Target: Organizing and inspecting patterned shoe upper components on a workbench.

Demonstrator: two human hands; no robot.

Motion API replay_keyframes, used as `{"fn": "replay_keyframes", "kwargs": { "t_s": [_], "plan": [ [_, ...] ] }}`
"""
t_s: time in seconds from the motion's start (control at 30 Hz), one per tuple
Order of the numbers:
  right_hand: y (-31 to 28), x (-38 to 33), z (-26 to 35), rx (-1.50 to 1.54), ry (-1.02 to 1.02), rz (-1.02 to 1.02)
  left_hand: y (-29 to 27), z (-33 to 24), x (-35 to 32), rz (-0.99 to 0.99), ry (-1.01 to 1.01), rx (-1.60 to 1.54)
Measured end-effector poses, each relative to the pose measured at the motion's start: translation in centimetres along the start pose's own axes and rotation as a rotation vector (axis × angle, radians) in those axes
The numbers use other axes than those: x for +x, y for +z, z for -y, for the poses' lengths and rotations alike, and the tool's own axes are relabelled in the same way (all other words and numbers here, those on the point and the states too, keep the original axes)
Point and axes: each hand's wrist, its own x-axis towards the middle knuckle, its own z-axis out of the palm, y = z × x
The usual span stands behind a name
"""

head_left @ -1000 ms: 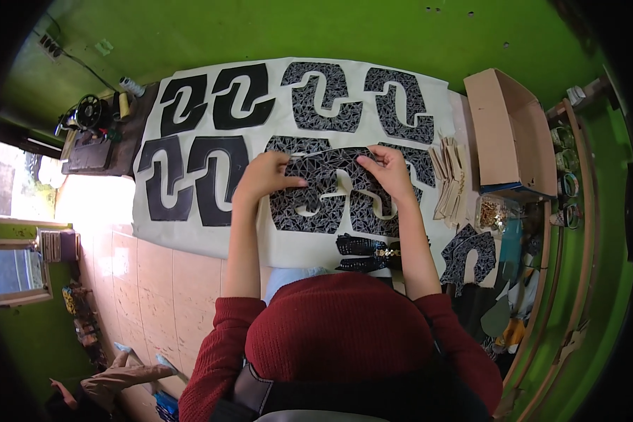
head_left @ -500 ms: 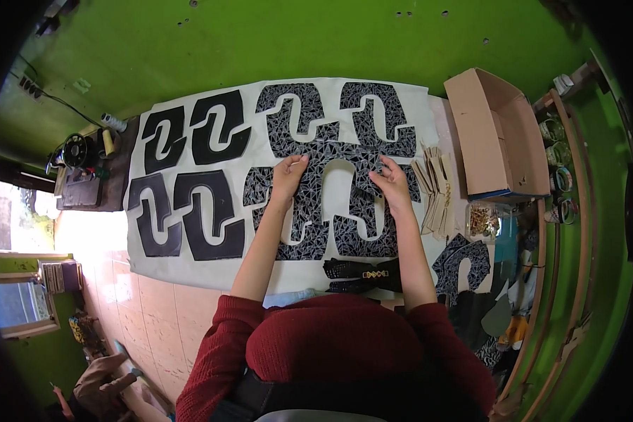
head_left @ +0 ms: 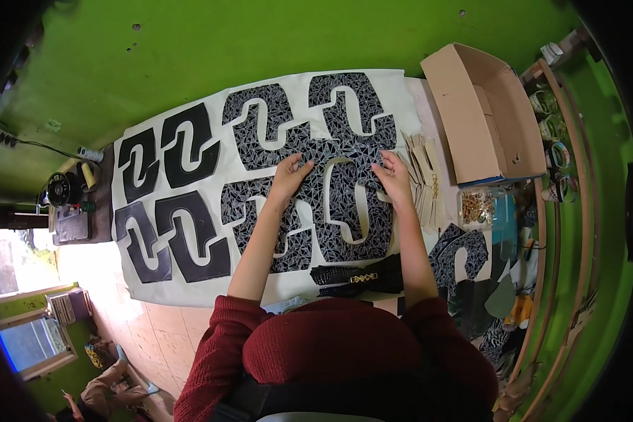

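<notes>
Both hands have slid apart since a moment ago, and now they sit flat at the two upper ends of the patterned cut-out (head_left: 344,204) in the middle of the worktop.

Nearest the person, at the worktop's near edge, lies a dark shoe upper with a gold buckle (head_left: 355,278), just below the piece under the hands. That piece, black with a pale cracked pattern, lies flat on the cream sheet (head_left: 190,288) that covers most of the worktop.

Left hand (head_left: 290,174): fingers spread, palm down, pressing on the cut-out's left arm. Right hand (head_left: 394,176): fingers together and flat, pressing on its right arm, close to the sheet's right edge.

Just right of that hand lies a fan of beige strips (head_left: 423,176), and beyond them a clear tub of gold fittings (head_left: 478,207). Toward the left edge lie plain black cut-outs (head_left: 172,200), well apart from the hands. Further back, two more patterned pieces (head_left: 309,116) line the sheet's far edge. An open cardboard box (head_left: 482,116) stands at the far right corner. A sewing machine (head_left: 67,190) sits off the left end.
</notes>
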Motion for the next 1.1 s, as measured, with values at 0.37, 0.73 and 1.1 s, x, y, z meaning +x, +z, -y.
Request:
{"fn": "replay_keyframes", "kwargs": {
  "t_s": [0.37, 0.73, 1.1],
  "plan": [
    [-2.0, 18.0, 1.0, -0.215, -0.277, -0.066, 0.8, -6.4, 14.7, 0.093, 0.000, 0.176],
    [-0.1, 23.4, -0.4, -0.286, -0.256, -0.104, -1.5, -4.6, 22.1, -0.164, -0.094, 0.295],
    [-0.4, 24.5, -0.7, -0.413, -0.290, -0.086, -1.4, -4.9, 21.8, -0.205, -0.033, 0.436]
  ]
}}
